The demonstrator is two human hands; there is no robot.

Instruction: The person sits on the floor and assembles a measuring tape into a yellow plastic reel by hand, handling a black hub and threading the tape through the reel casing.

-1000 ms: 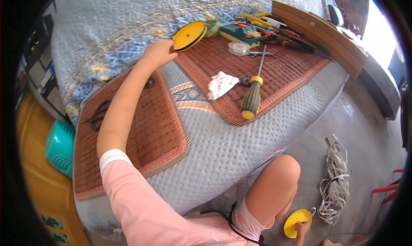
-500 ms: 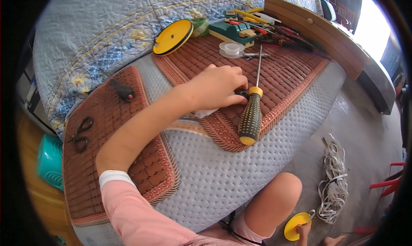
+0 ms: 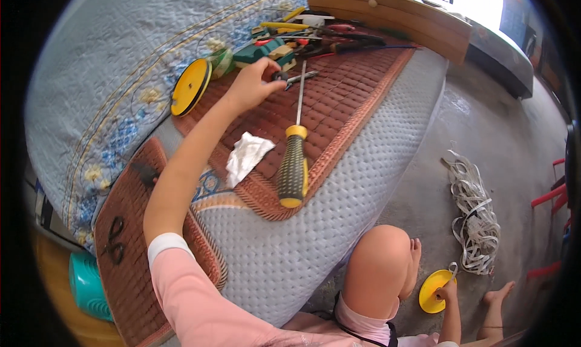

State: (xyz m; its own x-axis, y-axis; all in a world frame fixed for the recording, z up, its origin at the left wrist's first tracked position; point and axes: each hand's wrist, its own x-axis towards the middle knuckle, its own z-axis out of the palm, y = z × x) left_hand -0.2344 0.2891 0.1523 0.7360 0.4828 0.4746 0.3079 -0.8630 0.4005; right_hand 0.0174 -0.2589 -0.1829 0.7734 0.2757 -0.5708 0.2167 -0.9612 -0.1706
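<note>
My left hand (image 3: 257,85) reaches over the brown woven mat (image 3: 339,92) and pinches a small black round piece (image 3: 279,76), its kind unclear. A thin metal tool (image 3: 305,77) lies right beside those fingers. Closer to me, a screwdriver (image 3: 292,171) with a black-and-yellow handle rests on the mat, shaft pointing away. Crumpled white tissue (image 3: 248,156) lies left of its handle. Low at the right, my right hand (image 3: 446,293), small in view, grips a yellow disc (image 3: 432,298) by its middle, with a strip of pale strap at its rim.
Another yellow disc (image 3: 192,86) leans by the quilt (image 3: 109,56). Green tool cases (image 3: 260,53) and several pliers and knives (image 3: 351,38) crowd the mat's far end, before a wooden board (image 3: 393,14). Scissors (image 3: 114,241) lie on the left mat. Tangled strap (image 3: 475,220) lies on the floor.
My left hand has moved away from beside the screwdriver toward the tool pile, with the black piece in its fingers. The tissue is uncovered. The whole view has shifted.
</note>
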